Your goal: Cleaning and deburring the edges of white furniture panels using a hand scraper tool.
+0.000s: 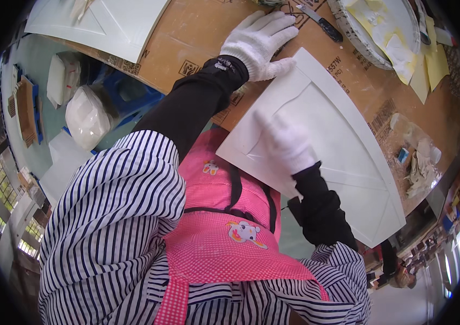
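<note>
A white panel (pixel 344 162) with a curved outer edge and raised moulding lies at a slant across the cardboard-covered table, its near side close to my pink apron. My left hand (pixel 260 43), in a white knit glove, rests flat with its fingers stretched out on the cardboard beside the panel's far corner. Its thumb reaches that corner. Over the panel's left part is my right hand (pixel 289 143), also in a white glove. Motion blurs its fingers, so I cannot make out whether they hold anything or touch the surface.
Brown cardboard (pixel 186 38) covers the table. A second white panel (pixel 105 27) lies at the far left. At the far right are a black-handled knife (pixel 327 28), a large round tub (pixel 344 27) with yellow-white sheets (pixel 384 32), and a crumpled rag (pixel 422 170). Wrapped white bundles (pixel 86 116) stand left.
</note>
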### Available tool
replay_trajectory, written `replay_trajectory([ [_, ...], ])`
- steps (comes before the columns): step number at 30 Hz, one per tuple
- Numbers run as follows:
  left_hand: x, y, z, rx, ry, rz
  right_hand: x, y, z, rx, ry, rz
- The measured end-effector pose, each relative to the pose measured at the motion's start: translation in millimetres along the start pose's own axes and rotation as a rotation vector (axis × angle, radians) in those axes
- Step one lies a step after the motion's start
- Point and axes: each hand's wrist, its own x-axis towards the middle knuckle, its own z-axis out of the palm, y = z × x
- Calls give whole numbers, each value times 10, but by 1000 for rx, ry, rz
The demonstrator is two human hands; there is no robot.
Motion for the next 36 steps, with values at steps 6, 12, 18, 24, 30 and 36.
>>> replay_trajectory([
  [6, -72, -53, -13, 41, -30, -10, 162, -266, 130, -96, 126, -62],
  [12, -75, -30, -135, -69, -11, -8, 195, -33, 50, 6, 193, 143],
  [18, -71, -29, -102, -70, 36, 2, -79, -389, 113, -126, -153, -213],
  [24, -68, -20, -83, -80, 41, 10, -186, -528, 197, -130, -34, 0],
  [30, -98, -42, -104, -67, 41, 5, -198, -654, 240, -21, 17, 113],
  [36, -86, -36, -115, -73, 10, -10, -180, -641, 214, -28, 81, 205],
])
